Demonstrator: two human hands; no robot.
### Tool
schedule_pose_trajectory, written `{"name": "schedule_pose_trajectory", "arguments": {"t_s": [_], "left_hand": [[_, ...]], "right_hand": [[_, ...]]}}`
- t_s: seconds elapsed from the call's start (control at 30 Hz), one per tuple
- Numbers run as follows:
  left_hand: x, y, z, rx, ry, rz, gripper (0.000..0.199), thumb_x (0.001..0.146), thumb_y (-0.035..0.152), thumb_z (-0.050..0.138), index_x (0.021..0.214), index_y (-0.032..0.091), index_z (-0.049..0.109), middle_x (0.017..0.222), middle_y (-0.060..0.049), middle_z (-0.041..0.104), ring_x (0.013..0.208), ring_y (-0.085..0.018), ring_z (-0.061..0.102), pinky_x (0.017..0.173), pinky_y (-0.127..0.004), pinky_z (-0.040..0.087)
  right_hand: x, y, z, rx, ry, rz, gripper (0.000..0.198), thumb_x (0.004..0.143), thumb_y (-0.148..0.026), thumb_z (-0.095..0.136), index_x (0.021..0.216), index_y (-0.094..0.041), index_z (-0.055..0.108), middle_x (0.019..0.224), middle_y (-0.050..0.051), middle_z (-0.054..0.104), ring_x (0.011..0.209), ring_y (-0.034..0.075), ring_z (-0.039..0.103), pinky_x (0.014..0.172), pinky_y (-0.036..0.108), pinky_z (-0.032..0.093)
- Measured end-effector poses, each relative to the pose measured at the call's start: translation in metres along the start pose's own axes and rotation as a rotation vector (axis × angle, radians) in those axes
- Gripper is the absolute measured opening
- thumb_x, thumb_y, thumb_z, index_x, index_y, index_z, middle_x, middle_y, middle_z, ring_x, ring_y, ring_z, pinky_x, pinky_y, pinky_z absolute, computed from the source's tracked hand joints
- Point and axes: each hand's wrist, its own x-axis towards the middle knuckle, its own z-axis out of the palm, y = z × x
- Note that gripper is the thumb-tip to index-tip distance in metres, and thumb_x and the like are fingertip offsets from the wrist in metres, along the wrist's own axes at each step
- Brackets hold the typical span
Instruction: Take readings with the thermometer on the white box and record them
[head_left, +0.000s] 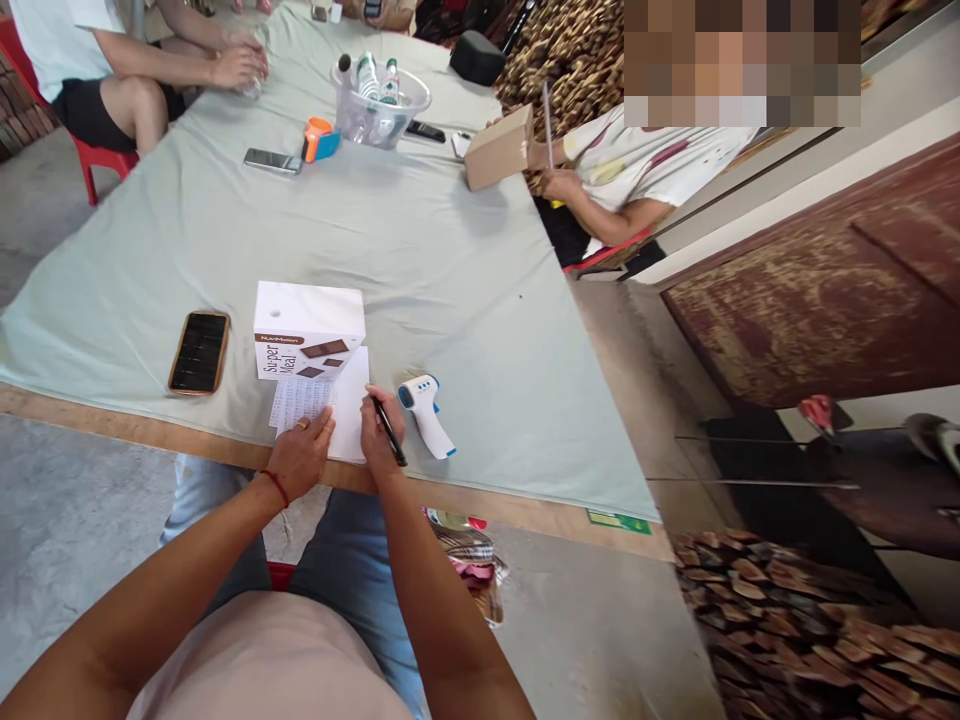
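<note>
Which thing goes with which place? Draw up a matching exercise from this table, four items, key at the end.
1. black pen
2. thermometer gun
3. bottles
4. white box

A. at the far end of the papers
B. inside the clear tub
C. held in the right hand
D. lying to the right of that hand

Pairs: 1-C, 2-D, 3-B, 4-A

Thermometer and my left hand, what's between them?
In the head view, the right hand, holding a pen, and white paper lie between the left hand and thermometer.
</note>
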Motion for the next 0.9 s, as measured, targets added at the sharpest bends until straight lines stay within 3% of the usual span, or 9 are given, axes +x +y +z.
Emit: {"name": "schedule_pose_trajectory", "arguments": {"t_s": [0.1,0.2,0.33,0.43,0.5,0.57,0.63,0.7,0.9], "left_hand": [[-0.010,-0.007,-0.006,-0.155,0.068,0.026,0.029,0.095,0.018,0.041,0.111,0.016,0.065,0.127,-0.013,0.062,0.106,-0.023,0.063,0.095,-0.038,0.051],[-0.018,-0.025,-0.011,-0.402,0.133,-0.041,0.020,0.093,0.022,0.046,0.089,0.019,0.065,0.098,-0.007,0.065,0.088,-0.017,0.064,0.082,-0.032,0.054],[-0.008,-0.067,-0.019,-0.621,0.327,-0.402,0.011,0.083,0.029,0.059,0.085,0.019,0.058,0.079,-0.001,0.059,0.068,-0.014,0.057,0.069,-0.031,0.052],[0.013,-0.097,-0.030,-0.771,0.533,-0.600,0.046,0.066,0.038,0.076,0.100,0.017,0.054,0.095,-0.005,0.061,0.082,-0.018,0.060,0.073,-0.033,0.053],[0.028,-0.109,-0.039,-0.934,0.582,-0.510,0.070,0.059,0.039,0.082,0.117,0.016,0.050,0.120,-0.011,0.058,0.104,-0.022,0.060,0.085,-0.035,0.053],[0.039,-0.114,-0.045,-1.075,0.499,-0.366,0.080,0.060,0.039,0.081,0.127,0.017,0.045,0.131,-0.013,0.055,0.114,-0.024,0.058,0.093,-0.037,0.051],[0.047,-0.115,-0.047,-1.139,0.411,-0.309,0.078,0.065,0.039,0.078,0.131,0.016,0.043,0.128,-0.013,0.059,0.114,-0.025,0.060,0.095,-0.039,0.050],[0.052,-0.115,-0.045,-1.145,0.416,-0.329,0.076,0.067,0.040,0.076,0.132,0.016,0.044,0.124,-0.012,0.063,0.111,-0.026,0.062,0.095,-0.041,0.050],[0.059,-0.112,-0.036,-0.954,0.578,-0.378,0.056,0.081,0.057,0.062,0.121,0.019,0.057,0.113,-0.010,0.067,0.102,-0.024,0.063,0.092,-0.039,0.050]], "right_hand": [[0.014,0.004,-0.018,-0.268,-0.216,-0.150,0.037,0.093,-0.018,0.036,0.121,-0.021,0.060,0.114,0.012,0.063,0.108,0.023,0.058,0.096,0.040,0.047],[0.029,0.013,-0.027,-0.526,-0.395,-0.215,0.050,0.087,-0.007,0.037,0.131,-0.018,0.057,0.123,0.015,0.061,0.115,0.027,0.053,0.101,0.045,0.043],[0.033,0.019,-0.033,-0.589,-0.401,-0.254,0.055,0.084,-0.003,0.036,0.133,-0.017,0.056,0.128,0.017,0.059,0.118,0.027,0.052,0.102,0.044,0.042],[0.026,0.023,-0.046,-0.618,-0.209,-0.154,0.047,0.088,-0.017,0.043,0.134,-0.016,0.053,0.134,0.019,0.053,0.122,0.031,0.049,0.100,0.047,0.042],[0.022,0.028,-0.058,-0.696,-0.098,0.036,0.051,0.086,-0.032,0.055,0.133,-0.014,0.053,0.130,0.023,0.053,0.119,0.036,0.049,0.095,0.052,0.043],[0.020,0.036,-0.069,-0.736,-0.107,0.209,0.057,0.081,-0.040,0.063,0.129,-0.012,0.055,0.119,0.024,0.057,0.111,0.038,0.053,0.089,0.051,0.045],[0.021,0.042,-0.076,-0.697,-0.178,0.295,0.051,0.080,-0.041,0.063,0.123,-0.013,0.059,0.108,0.021,0.061,0.103,0.035,0.058,0.084,0.047,0.046],[0.023,0.043,-0.078,-0.606,-0.203,0.341,0.042,0.080,-0.039,0.060,0.116,-0.016,0.062,0.102,0.018,0.063,0.097,0.032,0.060,0.081,0.043,0.047],[0.019,-0.006,-0.045,0.046,0.017,0.340,0.039,0.077,-0.052,0.058,0.098,-0.019,0.064,0.089,0.008,0.069,0.080,0.024,0.062,0.070,0.034,0.049]]}}
